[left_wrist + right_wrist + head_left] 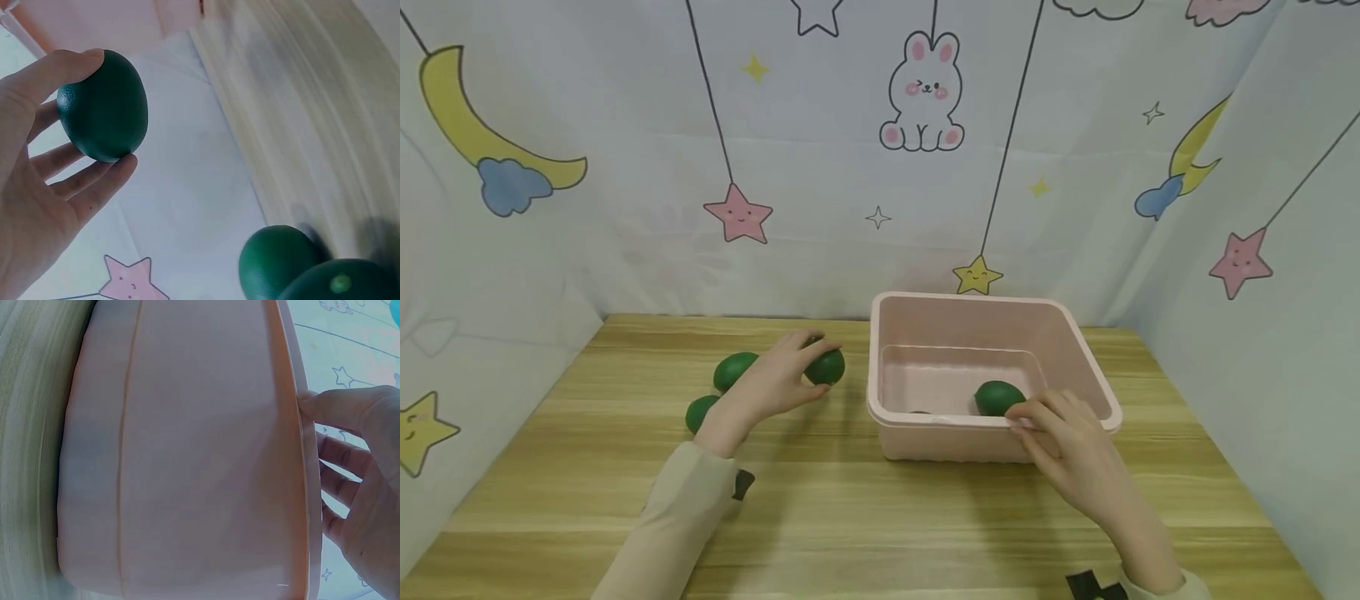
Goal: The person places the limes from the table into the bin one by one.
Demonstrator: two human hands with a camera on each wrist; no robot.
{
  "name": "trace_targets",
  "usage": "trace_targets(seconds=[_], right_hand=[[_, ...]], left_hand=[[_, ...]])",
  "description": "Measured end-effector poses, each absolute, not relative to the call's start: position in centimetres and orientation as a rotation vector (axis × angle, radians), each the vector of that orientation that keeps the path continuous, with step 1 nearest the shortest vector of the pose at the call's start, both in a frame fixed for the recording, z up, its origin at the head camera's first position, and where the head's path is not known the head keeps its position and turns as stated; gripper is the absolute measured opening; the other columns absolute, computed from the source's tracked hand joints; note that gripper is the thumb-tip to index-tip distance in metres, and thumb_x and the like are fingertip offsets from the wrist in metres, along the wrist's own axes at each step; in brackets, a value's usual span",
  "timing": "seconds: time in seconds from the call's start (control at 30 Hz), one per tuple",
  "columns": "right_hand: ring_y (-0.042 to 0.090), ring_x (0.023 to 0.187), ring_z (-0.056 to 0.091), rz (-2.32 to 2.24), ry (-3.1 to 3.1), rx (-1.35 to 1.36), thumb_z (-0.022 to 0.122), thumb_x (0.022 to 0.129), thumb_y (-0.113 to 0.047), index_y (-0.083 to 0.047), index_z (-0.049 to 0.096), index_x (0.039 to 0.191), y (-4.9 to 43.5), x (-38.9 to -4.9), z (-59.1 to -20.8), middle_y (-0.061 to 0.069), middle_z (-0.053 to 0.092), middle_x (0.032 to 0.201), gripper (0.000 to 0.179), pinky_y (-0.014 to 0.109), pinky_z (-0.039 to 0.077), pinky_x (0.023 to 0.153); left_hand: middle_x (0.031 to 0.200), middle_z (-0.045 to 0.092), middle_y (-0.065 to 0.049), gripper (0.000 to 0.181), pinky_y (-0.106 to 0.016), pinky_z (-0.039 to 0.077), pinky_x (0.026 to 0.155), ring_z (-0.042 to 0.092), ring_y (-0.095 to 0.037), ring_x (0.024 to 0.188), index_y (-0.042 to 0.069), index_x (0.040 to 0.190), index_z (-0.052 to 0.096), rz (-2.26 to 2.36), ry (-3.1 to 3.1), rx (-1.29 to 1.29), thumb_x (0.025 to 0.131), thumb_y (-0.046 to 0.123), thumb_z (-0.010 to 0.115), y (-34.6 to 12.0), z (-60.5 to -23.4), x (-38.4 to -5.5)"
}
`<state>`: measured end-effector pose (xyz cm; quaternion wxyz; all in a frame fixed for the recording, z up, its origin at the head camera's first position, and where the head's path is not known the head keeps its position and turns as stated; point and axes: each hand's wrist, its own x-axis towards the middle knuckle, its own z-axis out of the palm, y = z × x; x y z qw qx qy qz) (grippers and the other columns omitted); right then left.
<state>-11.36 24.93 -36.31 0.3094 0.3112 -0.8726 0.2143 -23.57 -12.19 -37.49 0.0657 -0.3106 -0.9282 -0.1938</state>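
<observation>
My left hand [772, 377] holds a smooth, dark green avocado [826, 367] between thumb and fingers, left of the pink plastic bin [955, 442]. In the left wrist view the thumb lies on one side of this avocado [107, 109] and the fingers on the other. Two more avocados, one farther back [734, 369] and one nearer [699, 413], lie on the table by my left wrist, partly covered by it. My right hand [1071, 446] pinches the bin's front rim near its right end. Inside the bin, an avocado [997, 397] lies close behind my right fingertips.
A sliver of another green thing [919, 412] shows just over the bin's front rim. The wooden table [820, 517] ends at a white curtain [820, 275] printed with stars and a rabbit, which also hangs along both sides.
</observation>
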Motion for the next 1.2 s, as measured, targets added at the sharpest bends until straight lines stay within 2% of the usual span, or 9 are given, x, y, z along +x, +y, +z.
trace_targets(seconds=[0.13, 0.3, 0.53, 0.7, 0.9, 1.1, 1.2], right_hand=[[0.008, 0.083, 0.046, 0.568, -2.294, 0.83, 0.073, 0.08, -0.007, -0.013, 0.068, 0.096, 24.9, -11.3, -36.2, -0.007, 0.06, 0.089, 0.018, 0.019, 0.033, 0.074], [0.008, 0.083, 0.046, 0.563, -2.298, 0.824, 0.073, 0.078, -0.006, -0.013, 0.068, 0.096, 24.8, -11.3, -36.3, -0.007, 0.06, 0.089, 0.02, 0.019, 0.033, 0.074], [0.009, 0.083, 0.047, 0.557, -2.276, 0.827, 0.068, 0.086, -0.014, -0.012, 0.069, 0.096, 24.9, -11.4, -36.3, -0.006, 0.061, 0.088, 0.01, 0.02, 0.034, 0.074], [0.009, 0.084, 0.046, 0.561, -2.308, 0.816, 0.072, 0.081, -0.008, -0.013, 0.068, 0.096, 24.9, -11.3, -36.3, -0.007, 0.06, 0.089, 0.017, 0.021, 0.033, 0.075], [0.009, 0.083, 0.047, 0.558, -2.264, 0.839, 0.069, 0.086, -0.014, -0.012, 0.069, 0.096, 24.9, -11.5, -36.3, -0.006, 0.061, 0.089, 0.01, 0.021, 0.034, 0.074], [0.009, 0.084, 0.047, 0.563, -2.277, 0.835, 0.073, 0.078, -0.006, -0.013, 0.069, 0.096, 24.9, -11.5, -36.2, -0.007, 0.06, 0.089, 0.02, 0.021, 0.034, 0.075], [0.009, 0.084, 0.046, 0.563, -2.277, 0.841, 0.073, 0.077, -0.006, -0.013, 0.069, 0.096, 24.9, -11.5, -36.2, -0.007, 0.06, 0.089, 0.02, 0.02, 0.033, 0.074]], left_hand=[[0.137, 0.05, -0.016, 0.059, -0.049, 0.049, 0.098, 0.049, -0.034, 0.126, 0.017, 0.133, 0.056, -0.575, -2.76, -0.963, 0.079, 0.022, 0.078, -11.9, -36.8, -23.1], [0.136, 0.05, -0.015, 0.057, -0.046, 0.05, 0.096, 0.05, -0.032, 0.122, 0.017, 0.132, 0.056, -0.568, -2.702, -0.997, 0.08, 0.022, 0.077, -11.4, -36.0, -22.6], [0.135, 0.05, -0.013, 0.056, -0.043, 0.053, 0.092, 0.052, -0.029, 0.12, 0.014, 0.131, 0.057, -0.548, -2.615, -1.022, 0.08, 0.023, 0.076, -10.9, -34.8, -22.0], [0.137, 0.049, -0.012, 0.058, -0.044, 0.052, 0.094, 0.049, -0.029, 0.124, 0.016, 0.133, 0.055, -0.524, -2.616, -1.019, 0.08, 0.022, 0.076, -10.6, -34.0, -21.5], [0.137, 0.049, -0.012, 0.06, -0.045, 0.054, 0.089, 0.049, -0.029, 0.123, 0.018, 0.135, 0.054, -0.519, -2.585, -1.035, 0.08, 0.021, 0.076, -10.2, -32.9, -21.1], [0.137, 0.049, -0.012, 0.061, -0.044, 0.053, 0.092, 0.049, -0.029, 0.124, 0.02, 0.136, 0.053, -0.5, -2.571, -1.042, 0.08, 0.021, 0.076, -9.7, -32.0, -20.9], [0.137, 0.049, -0.012, 0.06, -0.044, 0.054, 0.09, 0.049, -0.029, 0.124, 0.02, 0.136, 0.053, -0.498, -2.567, -1.034, 0.081, 0.023, 0.076, -9.4, -31.7, -20.7]])
